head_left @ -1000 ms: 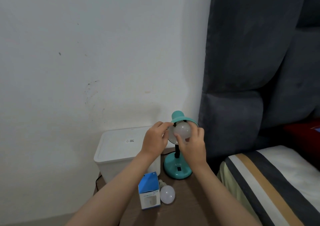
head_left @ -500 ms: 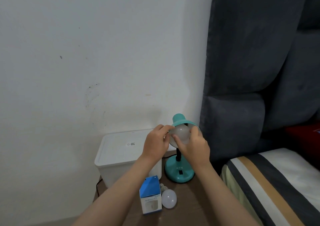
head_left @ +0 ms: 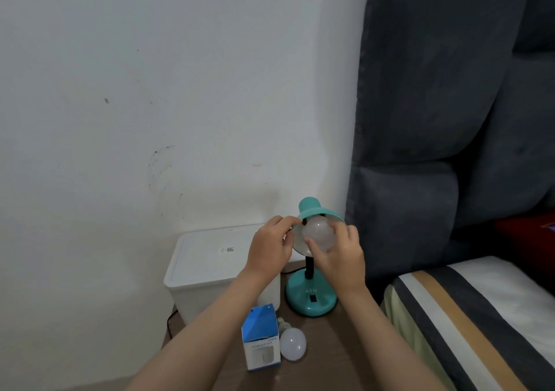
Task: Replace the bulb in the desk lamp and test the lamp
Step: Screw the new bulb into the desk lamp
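Observation:
A teal desk lamp (head_left: 310, 299) stands on a brown bedside table (head_left: 339, 357), its shade (head_left: 312, 207) tipped toward me. A frosted white bulb (head_left: 319, 234) sits inside the shade, unlit. My right hand (head_left: 341, 258) grips this bulb with thumb and fingers around it. My left hand (head_left: 270, 248) holds the shade's left rim. A second white bulb (head_left: 292, 344) lies on the table beside a blue and white bulb box (head_left: 260, 336). The socket is hidden.
A white lidded plastic bin (head_left: 210, 266) stands left of the lamp against the white wall. A black cord (head_left: 169, 323) runs down behind the table. A dark grey padded headboard (head_left: 435, 120) and a striped bed (head_left: 480, 315) fill the right side.
My right hand has turned around the bulb, its fingers shifting on it. My left hand stays on the shade rim. The view has tilted slightly.

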The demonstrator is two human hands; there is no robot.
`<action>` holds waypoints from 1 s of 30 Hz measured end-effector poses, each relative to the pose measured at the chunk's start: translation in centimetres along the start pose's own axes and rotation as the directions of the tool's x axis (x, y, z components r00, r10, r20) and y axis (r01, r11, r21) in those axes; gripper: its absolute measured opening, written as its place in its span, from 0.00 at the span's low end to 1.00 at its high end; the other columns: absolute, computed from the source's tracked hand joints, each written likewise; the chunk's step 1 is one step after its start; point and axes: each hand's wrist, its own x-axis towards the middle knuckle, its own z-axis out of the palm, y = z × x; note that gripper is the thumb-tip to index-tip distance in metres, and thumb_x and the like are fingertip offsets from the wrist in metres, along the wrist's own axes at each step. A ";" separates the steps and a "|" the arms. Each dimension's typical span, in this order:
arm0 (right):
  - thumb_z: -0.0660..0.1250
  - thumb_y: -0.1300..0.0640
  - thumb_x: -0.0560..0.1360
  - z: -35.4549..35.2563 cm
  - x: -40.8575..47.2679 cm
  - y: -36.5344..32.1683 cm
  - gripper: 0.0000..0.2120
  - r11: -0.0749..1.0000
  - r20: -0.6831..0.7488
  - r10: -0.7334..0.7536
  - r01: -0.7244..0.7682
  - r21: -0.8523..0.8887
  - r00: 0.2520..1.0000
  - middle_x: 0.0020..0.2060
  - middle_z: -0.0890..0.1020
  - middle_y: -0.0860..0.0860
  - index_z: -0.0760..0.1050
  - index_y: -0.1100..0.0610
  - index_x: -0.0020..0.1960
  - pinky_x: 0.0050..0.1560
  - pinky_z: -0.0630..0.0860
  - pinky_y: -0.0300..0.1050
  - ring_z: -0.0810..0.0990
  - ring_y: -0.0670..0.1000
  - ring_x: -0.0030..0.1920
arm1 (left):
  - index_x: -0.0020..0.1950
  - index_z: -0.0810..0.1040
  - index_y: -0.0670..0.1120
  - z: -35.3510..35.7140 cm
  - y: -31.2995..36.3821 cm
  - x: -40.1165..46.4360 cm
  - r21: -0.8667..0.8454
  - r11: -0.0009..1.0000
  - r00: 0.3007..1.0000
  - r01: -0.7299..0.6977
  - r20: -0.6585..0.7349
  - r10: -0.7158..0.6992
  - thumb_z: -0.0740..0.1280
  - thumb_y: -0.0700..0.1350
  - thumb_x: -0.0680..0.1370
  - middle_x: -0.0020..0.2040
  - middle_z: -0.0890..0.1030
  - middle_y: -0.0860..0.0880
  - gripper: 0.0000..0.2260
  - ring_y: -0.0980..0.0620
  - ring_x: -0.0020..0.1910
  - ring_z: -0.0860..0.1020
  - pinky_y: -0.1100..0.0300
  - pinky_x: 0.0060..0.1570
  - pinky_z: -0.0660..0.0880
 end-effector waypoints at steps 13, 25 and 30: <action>0.75 0.55 0.68 -0.4 -0.3 0.4 0.21 0.985 0.060 -0.168 0.170 -0.031 0.984 0.53 0.71 0.59 0.71 0.54 0.58 0.25 0.76 0.43 0.76 0.53 0.33 | 0.54 0.78 0.49 0.1 0.2 -0.1 0.011 1.000 1.000 0.008 -0.014 -0.007 0.63 0.35 0.74 0.43 0.80 0.46 0.13 0.47 0.38 0.79 0.48 0.38 0.80; 0.75 0.42 0.64 -0.3 0.0 -0.4 0.26 0.991 -0.011 0.017 -0.019 -0.136 1.000 0.36 0.76 0.55 0.68 0.60 0.45 0.22 0.64 0.37 0.74 0.53 0.26 | 0.54 0.78 0.49 0.3 0.2 -0.1 0.020 1.000 1.000 0.017 -0.024 -0.016 0.64 0.34 0.73 0.41 0.79 0.47 0.14 0.47 0.36 0.78 0.49 0.36 0.79; 0.75 0.47 0.67 -0.3 -0.6 -0.4 0.25 0.998 0.007 -0.026 0.026 -0.057 1.000 0.49 0.72 0.58 0.69 0.58 0.56 0.25 0.71 0.37 0.73 0.50 0.31 | 0.54 0.78 0.49 0.4 0.3 -0.2 0.018 1.000 1.000 0.015 -0.021 -0.014 0.64 0.35 0.74 0.41 0.79 0.47 0.13 0.48 0.36 0.78 0.49 0.37 0.79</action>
